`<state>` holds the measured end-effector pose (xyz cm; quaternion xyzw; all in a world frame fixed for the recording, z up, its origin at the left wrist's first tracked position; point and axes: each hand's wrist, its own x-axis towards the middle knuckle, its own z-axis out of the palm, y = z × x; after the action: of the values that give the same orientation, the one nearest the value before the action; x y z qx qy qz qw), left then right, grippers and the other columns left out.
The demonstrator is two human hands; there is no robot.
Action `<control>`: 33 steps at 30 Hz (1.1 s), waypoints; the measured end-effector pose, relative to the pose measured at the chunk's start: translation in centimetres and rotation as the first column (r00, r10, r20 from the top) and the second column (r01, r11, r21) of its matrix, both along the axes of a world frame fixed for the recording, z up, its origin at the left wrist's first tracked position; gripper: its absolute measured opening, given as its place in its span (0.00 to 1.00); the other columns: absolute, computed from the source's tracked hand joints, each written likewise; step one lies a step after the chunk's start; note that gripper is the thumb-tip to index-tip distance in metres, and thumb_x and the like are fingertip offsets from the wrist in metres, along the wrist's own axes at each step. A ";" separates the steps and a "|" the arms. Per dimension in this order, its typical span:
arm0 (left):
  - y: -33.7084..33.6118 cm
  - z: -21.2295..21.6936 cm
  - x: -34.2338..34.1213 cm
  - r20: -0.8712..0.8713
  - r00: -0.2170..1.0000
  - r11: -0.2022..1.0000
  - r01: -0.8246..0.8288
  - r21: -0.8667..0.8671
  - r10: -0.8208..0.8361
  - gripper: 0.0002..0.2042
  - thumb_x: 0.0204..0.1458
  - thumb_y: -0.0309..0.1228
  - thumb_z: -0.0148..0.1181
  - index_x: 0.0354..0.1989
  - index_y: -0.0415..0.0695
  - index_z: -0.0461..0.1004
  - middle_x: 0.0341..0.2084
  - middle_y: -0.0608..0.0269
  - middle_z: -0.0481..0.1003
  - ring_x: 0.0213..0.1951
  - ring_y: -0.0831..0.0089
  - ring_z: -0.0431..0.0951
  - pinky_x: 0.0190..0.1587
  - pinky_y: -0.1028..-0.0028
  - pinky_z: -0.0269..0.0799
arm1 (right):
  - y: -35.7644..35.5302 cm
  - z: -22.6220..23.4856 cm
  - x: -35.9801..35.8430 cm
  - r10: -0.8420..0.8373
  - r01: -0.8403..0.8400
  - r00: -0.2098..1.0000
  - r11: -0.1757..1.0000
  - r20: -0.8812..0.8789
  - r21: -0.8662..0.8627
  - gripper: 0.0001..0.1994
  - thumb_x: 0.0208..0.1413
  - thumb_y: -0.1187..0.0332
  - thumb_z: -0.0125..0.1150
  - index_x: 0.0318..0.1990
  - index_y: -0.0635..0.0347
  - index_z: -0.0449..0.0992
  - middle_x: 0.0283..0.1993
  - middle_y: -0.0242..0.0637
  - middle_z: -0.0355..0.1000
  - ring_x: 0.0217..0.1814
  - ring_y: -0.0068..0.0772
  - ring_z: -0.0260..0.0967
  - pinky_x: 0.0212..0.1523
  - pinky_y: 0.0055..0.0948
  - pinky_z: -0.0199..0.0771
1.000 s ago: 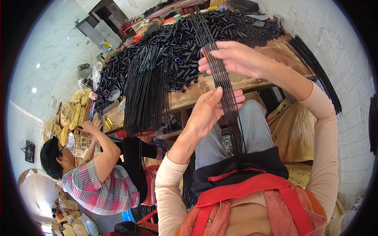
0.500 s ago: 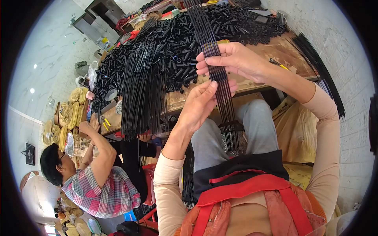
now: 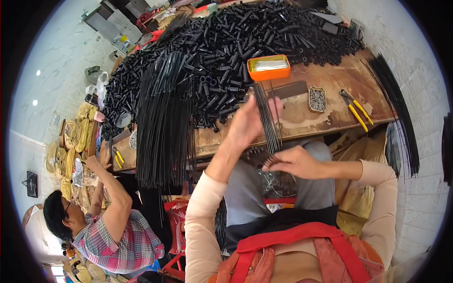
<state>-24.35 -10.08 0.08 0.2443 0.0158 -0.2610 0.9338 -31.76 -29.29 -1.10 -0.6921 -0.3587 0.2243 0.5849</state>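
Note:
A bundle of thin, dark rods [image 3: 269, 120] slants above the table's front edge and my knees. Around its upper part is my left hand [image 3: 245, 123], thumb in front and blurred fingers behind. My right hand [image 3: 298, 162] pinches the lower end, where a row of dark, thicker tips shows at its fingers. Beyond the rods lie a dark flat bar [image 3: 295, 88] and an orange box [image 3: 269, 75] with thin white pieces in it. To the right are a small dish of tiny metal bits [image 3: 317, 100] and pliers with yellow handles [image 3: 357, 109].
A big heap of black tubular parts [image 3: 226, 52] covers the wooden table's far side [image 3: 330, 118]. Long black rods hang over its edge at left [image 3: 163, 127] and right [image 3: 396, 113]. A co-worker in a checked shirt [image 3: 122, 240] sits at left, near other yellow-handled pliers [image 3: 118, 158].
The rods have come down and nearer to me. My right hand has moved from their upper part to their lower end, while my left is now higher on them. The orange box is uncovered.

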 end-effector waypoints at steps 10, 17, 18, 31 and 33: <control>4.6 0.4 -7.0 0.353 0.930 0.654 -0.205 0.728 -0.102 0.17 0.56 0.24 0.59 0.54 0.33 0.71 0.45 0.52 0.78 0.48 0.69 0.78 0.55 0.73 0.73 | 0.8 -1.9 3.3 -0.073 0.072 0.995 0.997 -0.061 -0.015 0.11 0.58 0.68 0.61 0.47 0.59 0.80 0.37 0.39 0.80 0.34 0.19 0.73 0.38 0.26 0.72; -1.9 8.3 -13.0 0.652 0.745 0.464 -0.630 0.622 0.138 0.12 0.55 0.14 0.55 0.47 0.30 0.75 0.41 0.49 0.79 0.43 0.65 0.80 0.48 0.70 0.79 | 0.9 -4.4 3.1 -0.112 0.084 0.959 0.990 0.260 0.116 0.15 0.54 0.74 0.62 0.50 0.62 0.77 0.38 0.45 0.78 0.40 0.38 0.78 0.42 0.29 0.75; -2.0 8.3 -13.3 0.657 0.741 0.463 -0.635 0.618 0.139 0.12 0.55 0.14 0.55 0.47 0.30 0.75 0.41 0.49 0.79 0.43 0.65 0.80 0.48 0.70 0.79 | 1.0 -3.7 3.0 -0.110 0.081 0.958 0.990 0.266 0.117 0.15 0.54 0.74 0.62 0.50 0.62 0.77 0.38 0.45 0.78 0.40 0.38 0.78 0.42 0.29 0.75; -1.6 6.6 -12.2 0.718 0.693 0.540 -0.628 0.561 0.059 0.15 0.57 0.13 0.51 0.53 0.30 0.72 0.47 0.49 0.76 0.51 0.64 0.76 0.57 0.66 0.74 | -6.2 -0.5 18.6 -0.036 0.513 0.353 0.843 0.935 -0.161 0.15 0.45 0.73 0.66 0.43 0.60 0.76 0.40 0.40 0.73 0.47 0.44 0.68 0.51 0.37 0.69; -1.4 6.7 -12.0 0.697 0.715 0.570 -0.595 0.567 0.054 0.15 0.57 0.12 0.50 0.52 0.30 0.72 0.47 0.48 0.76 0.51 0.64 0.76 0.57 0.66 0.74 | -5.4 -1.3 18.7 -0.017 0.523 0.402 0.825 0.915 -0.215 0.13 0.43 0.76 0.66 0.41 0.61 0.78 0.38 0.38 0.74 0.47 0.43 0.69 0.50 0.39 0.69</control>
<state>-36.40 -11.50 6.75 0.6750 -0.1302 0.0536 0.7242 -13.08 -34.66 -2.43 -0.8740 -0.4203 -0.1914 0.1513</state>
